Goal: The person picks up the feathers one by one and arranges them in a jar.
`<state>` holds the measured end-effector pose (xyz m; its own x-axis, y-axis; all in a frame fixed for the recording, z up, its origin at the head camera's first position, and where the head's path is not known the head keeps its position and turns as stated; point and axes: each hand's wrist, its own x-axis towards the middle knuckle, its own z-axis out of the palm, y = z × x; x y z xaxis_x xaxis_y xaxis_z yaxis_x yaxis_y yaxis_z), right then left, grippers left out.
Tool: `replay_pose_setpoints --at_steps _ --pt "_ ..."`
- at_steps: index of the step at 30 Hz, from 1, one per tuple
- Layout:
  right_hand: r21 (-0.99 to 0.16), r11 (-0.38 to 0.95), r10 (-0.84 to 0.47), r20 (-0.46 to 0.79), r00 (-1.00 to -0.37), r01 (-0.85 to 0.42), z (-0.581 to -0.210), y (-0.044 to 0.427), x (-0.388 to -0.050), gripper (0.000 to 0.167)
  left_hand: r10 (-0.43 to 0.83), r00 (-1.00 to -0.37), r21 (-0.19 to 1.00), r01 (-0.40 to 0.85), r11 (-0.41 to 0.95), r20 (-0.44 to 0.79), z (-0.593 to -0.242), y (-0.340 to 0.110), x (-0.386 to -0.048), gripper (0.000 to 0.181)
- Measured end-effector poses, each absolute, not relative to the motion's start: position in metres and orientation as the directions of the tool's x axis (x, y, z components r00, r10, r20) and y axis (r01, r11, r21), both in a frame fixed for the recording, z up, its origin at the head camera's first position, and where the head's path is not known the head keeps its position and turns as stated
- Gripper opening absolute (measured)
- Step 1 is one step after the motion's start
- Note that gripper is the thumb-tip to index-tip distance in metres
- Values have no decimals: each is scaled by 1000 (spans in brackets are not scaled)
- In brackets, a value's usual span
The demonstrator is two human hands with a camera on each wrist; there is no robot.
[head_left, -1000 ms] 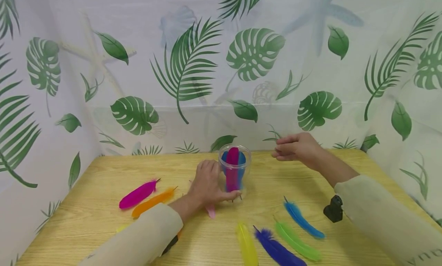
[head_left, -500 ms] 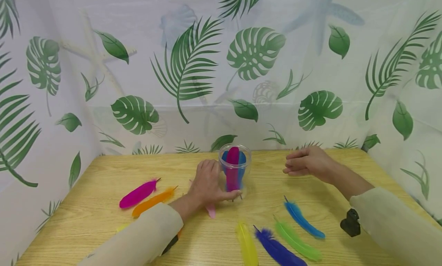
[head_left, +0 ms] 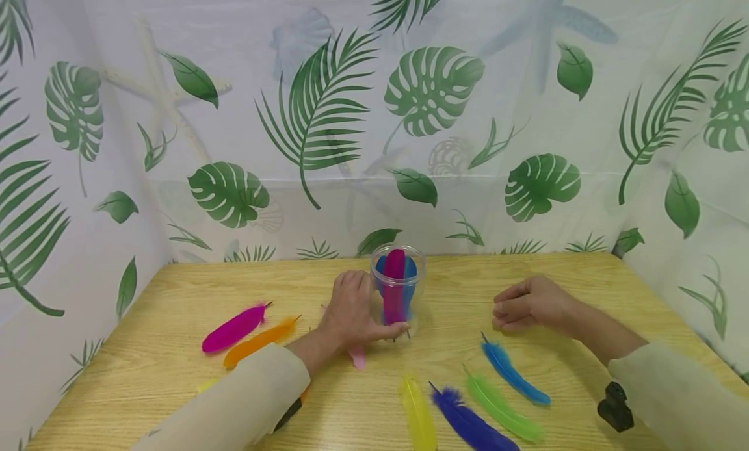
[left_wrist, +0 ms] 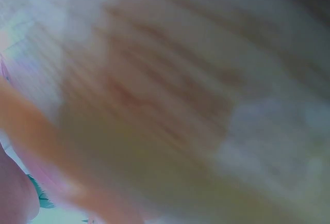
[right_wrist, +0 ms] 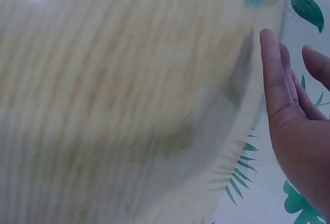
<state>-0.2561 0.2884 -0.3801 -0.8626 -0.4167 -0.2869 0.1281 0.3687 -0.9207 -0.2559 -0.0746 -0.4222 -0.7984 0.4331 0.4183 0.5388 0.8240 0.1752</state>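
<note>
Left hand [head_left: 350,313]: fingers curved round the left side of a clear plastic cup [head_left: 422,273], thumb laid across its lower front; the grip is on the cup and nothing else seen. The cup stands upright toward the back of the table [head_left: 351,412], containing a magenta feather [head_left: 394,288] in front of blue plumes [head_left: 409,275], quill ends down. The left wrist view is too blurred to confirm the finger contact.

Right hand [head_left: 532,305]: holds nothing. Fingers are close together and mostly straight, with the thumb apart, as the right wrist view shows. It is located just beyond the quill end of a light blue feather [head_left: 515,374] — near it, not gripping it. Contact between this hand and the table cannot be determined.

Feathers lying on the table, front: a green feather [head_left: 503,410], a dark blue feather [head_left: 470,422] and a yellow feather [head_left: 418,414], side by side and apart. Left side: a bright pink feather [head_left: 235,329] beside an orange feather [head_left: 261,342]. A pale pink feather [head_left: 357,358] is partly hidden by the left hand.
</note>
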Motion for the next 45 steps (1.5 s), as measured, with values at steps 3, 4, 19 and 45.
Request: replay_pose_setpoints --at_steps 3,4,19,45 --pt "-915 388 -458 -296 -838 110 -386 291 -252 57 431 -799 175 537 825 419 -423 -74 -256 90" --pt "-913 394 -469 -302 -830 109 -387 291 -251 57 431 -800 175 536 826 419 -423 -74 -255 90" --pt "-803 595 -473 -326 -818 -23 -387 278 -244 40 433 -809 181 531 827 398 -421 -76 -255 92" --pt "-593 791 -349 -639 -685 150 -366 285 -228 23 427 -809 189 531 826 404 -422 -74 -257 89"
